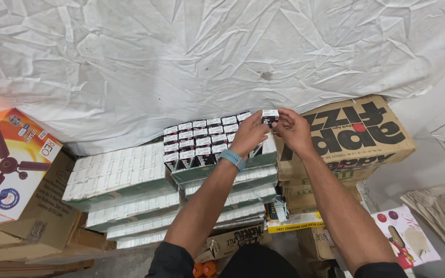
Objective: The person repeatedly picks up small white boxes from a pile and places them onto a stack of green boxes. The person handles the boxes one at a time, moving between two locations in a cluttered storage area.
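Together, left hand point(248, 133) and right hand point(293, 128) pinch 1 small box point(270, 116) above the tray's point(217, 172) far right corner.

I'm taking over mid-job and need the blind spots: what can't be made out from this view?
Head view:
- Small box: mostly covered by fingers of the left hand and right hand.
- Tray right end: hidden under the left hand.
- Lower stacks: fronts blocked by the forearms.
- What lies under the white sheet: covered.
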